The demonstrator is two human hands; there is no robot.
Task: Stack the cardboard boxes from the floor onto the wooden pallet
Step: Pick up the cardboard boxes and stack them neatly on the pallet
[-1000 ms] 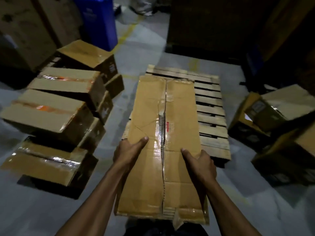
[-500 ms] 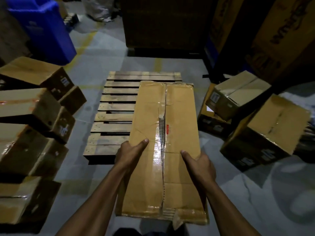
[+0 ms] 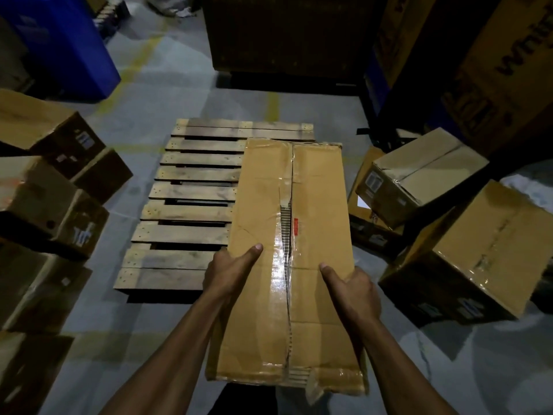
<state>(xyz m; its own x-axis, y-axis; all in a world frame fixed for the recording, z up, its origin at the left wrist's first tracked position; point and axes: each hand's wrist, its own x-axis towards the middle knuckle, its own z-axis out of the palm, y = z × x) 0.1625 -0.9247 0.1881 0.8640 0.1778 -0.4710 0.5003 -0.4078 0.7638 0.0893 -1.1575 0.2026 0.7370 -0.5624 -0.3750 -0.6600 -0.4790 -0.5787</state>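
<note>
Long cardboard box (image 3: 288, 259) in frame center, gripped by both my hands: left hand (image 3: 232, 272) on its left edge, right hand (image 3: 354, 290) on its right, thumbs on top. Since a second ago the wooden pallet (image 3: 191, 205) has slid from under the box to center-left, bare. So I've swung right, likely placing next; floor boxes at left (image 3: 54, 211) and right (image 3: 475, 250) wait.
</note>
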